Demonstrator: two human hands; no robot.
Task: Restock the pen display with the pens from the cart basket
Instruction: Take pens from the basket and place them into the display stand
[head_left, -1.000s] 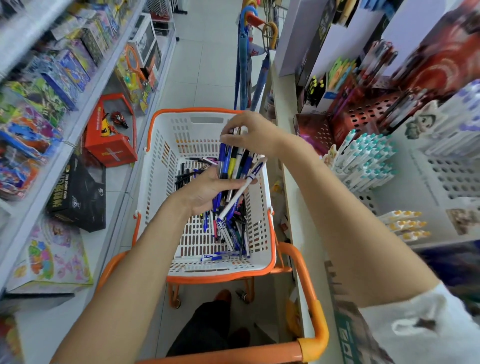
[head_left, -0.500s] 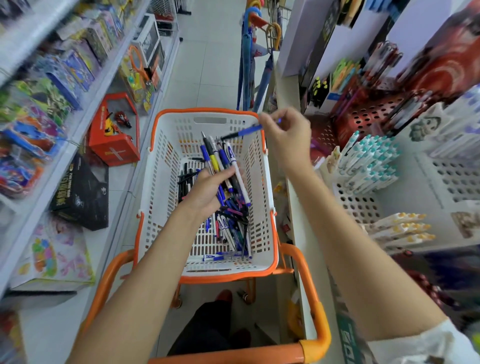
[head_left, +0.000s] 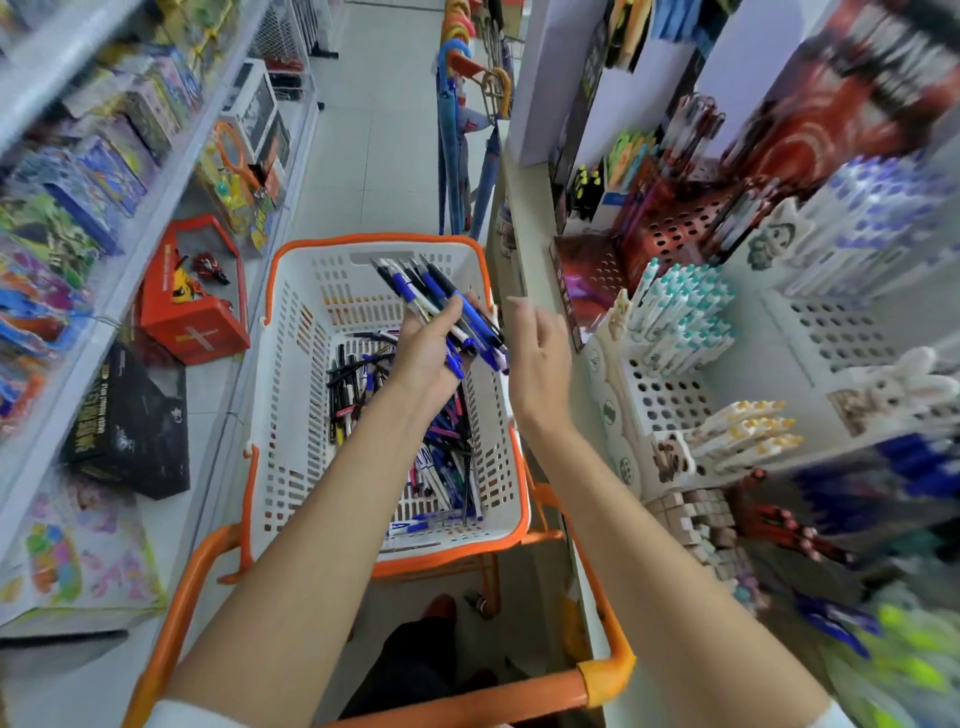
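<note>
While above basket (head_left: 291, 415), pens (head_left: 410, 291) in left hand (head_left: 426, 356)

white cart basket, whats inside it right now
The white cart basket holds a loose heap of pens, mostly blue and black, on its floor. The left hand grips a bunch of pens above it, and that forearm covers part of the heap.

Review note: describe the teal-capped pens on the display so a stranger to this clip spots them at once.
Right of the orange-rimmed cart basket stands a white perforated pen display. On its upper tier the teal-capped pens form a dense, slanted cluster of white barrels. The yellow-tipped pens just below are far fewer.
</note>
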